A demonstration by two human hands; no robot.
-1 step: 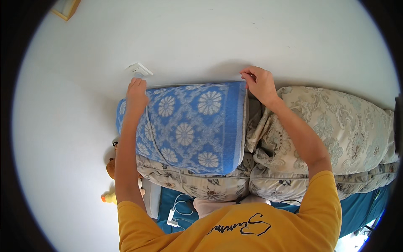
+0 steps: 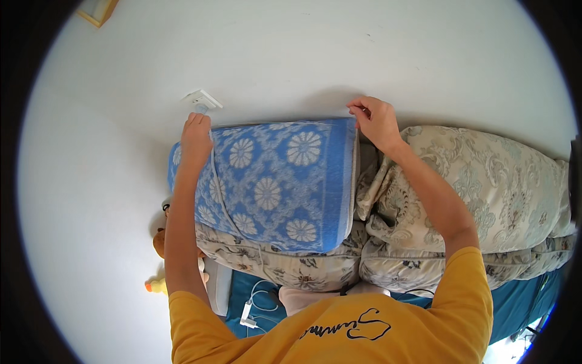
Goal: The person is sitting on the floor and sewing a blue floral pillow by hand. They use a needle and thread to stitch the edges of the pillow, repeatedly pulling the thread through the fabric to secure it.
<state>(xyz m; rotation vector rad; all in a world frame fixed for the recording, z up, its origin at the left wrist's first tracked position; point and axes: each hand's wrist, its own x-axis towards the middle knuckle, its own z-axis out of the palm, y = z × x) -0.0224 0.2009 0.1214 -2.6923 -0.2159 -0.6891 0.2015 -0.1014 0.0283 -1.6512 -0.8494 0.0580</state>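
Note:
A blue towel (image 2: 267, 193) with white flower patterns drapes over a cushion against the wall. At its back left corner my left hand (image 2: 197, 138) is closed, fingers together, just below a wall socket (image 2: 204, 99) with a pale plug in it. What those fingers hold is hidden. A light grey cable (image 2: 217, 185) runs from beside this hand down across the towel. My right hand (image 2: 377, 121) is closed in a pinch at the towel's back right corner, its lower fingers against the edge. Anything between its fingertips is too small to make out.
A beige patterned cushion (image 2: 467, 182) leans on the right, beside my right forearm. Floral seat cushions (image 2: 291, 267) lie in front. A white cable and adapter (image 2: 247, 312) rest on teal fabric (image 2: 237, 300). A yellow toy (image 2: 157, 286) is at the left. Part of a frame (image 2: 100, 12) hangs high on the wall.

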